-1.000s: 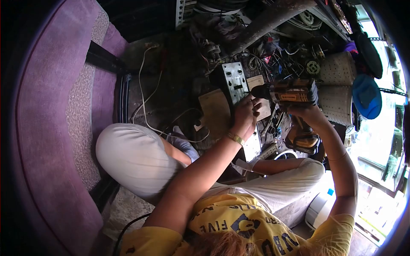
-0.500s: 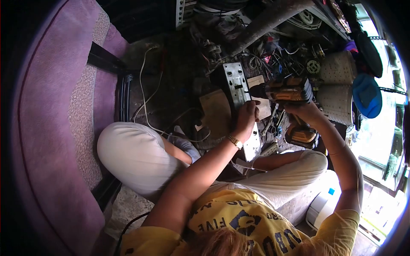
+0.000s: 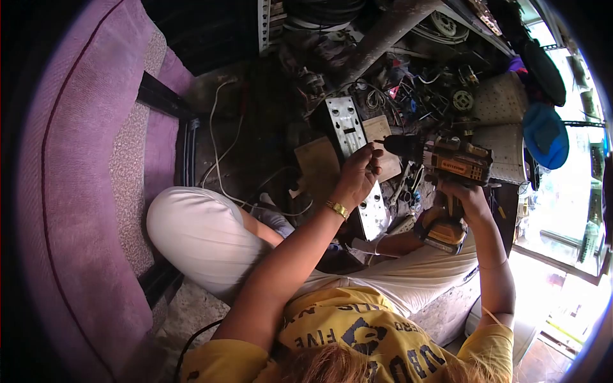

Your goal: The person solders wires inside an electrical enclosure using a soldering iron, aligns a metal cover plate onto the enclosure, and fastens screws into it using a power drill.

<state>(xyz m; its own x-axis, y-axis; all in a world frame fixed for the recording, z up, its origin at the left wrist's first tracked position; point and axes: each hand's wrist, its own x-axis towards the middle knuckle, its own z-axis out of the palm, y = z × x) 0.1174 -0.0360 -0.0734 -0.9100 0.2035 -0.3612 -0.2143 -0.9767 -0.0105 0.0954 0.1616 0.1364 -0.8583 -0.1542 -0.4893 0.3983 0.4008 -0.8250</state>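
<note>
A cordless drill [image 3: 454, 159] lies level in my right hand [image 3: 465, 195], whose fingers wrap round its grip. Its bit points left, close to the fingertips of my left hand [image 3: 357, 175]. Those fingers are curled together over the long metal box [image 3: 347, 121], and whatever they may pinch is too small to make out. The box has a shiny perforated face with round holes and a slot, and stands slanted between my legs. My left hand hides its middle.
Pieces of cardboard [image 3: 317, 167] lie beside the box. Loose wires and small parts [image 3: 408, 96] clutter the floor beyond, under a thick slanting pipe [image 3: 389, 35]. A pale cable [image 3: 217, 147] runs along the left, near a pink-covered seat [image 3: 76, 172]. A blue round object [image 3: 546, 137] hangs at right.
The drill has moved right and toward me, with its bit farther from the box's face. The top of the box has tilted left, and my left hand has shifted slightly left.
</note>
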